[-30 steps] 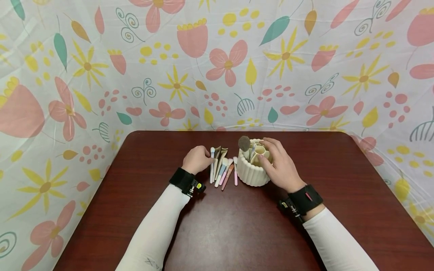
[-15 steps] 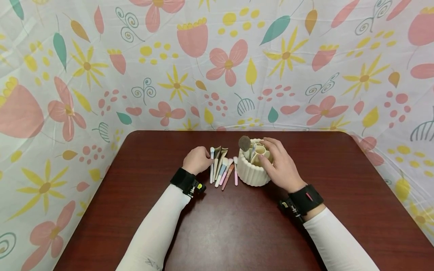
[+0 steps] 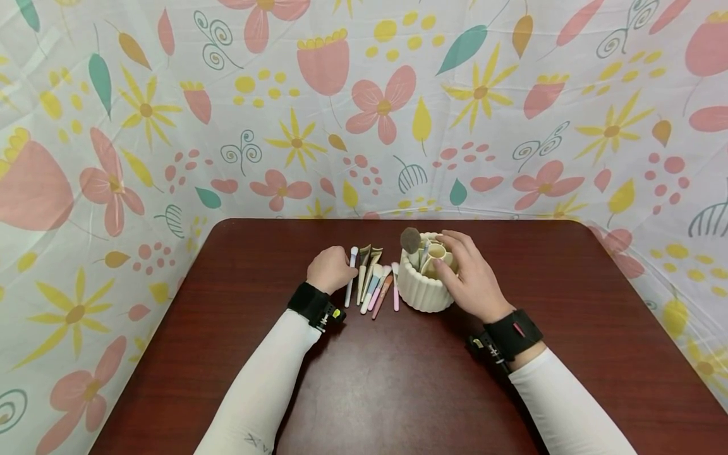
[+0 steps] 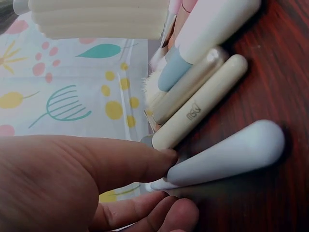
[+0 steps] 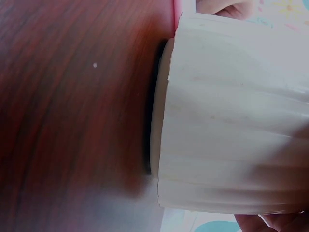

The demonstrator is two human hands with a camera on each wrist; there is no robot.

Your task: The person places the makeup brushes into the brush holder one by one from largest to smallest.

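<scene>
My left hand (image 3: 332, 270) pinches a makeup brush (image 4: 229, 152) with a smooth pale handle between thumb and fingers. That brush is the leftmost of the loose ones and leans slightly in the head view. On its right lie several more makeup brushes (image 3: 372, 289) with cream, blue-and-white and pink handles. My right hand (image 3: 472, 278) grips the rim of a cream, ribbed brush holder (image 3: 423, 292), its thumb over the near inner edge. Inside the holder, a big fluffy brush (image 3: 410, 240) and a slimmer one stand upright among round compartments. The holder's wall (image 5: 231, 111) fills much of the right wrist view.
A dark red-brown wooden table (image 3: 387, 392) with rounded far corners carries everything. Behind it hangs a white cloth (image 3: 364, 126) printed with flowers and leaves. One pink brush (image 3: 395, 287) lies close against the holder's left side.
The pale brush in my left hand has shifted slightly left and tilted, opening a gap to the cream-handled brush beside it. My right hand and the holder have stayed put.
</scene>
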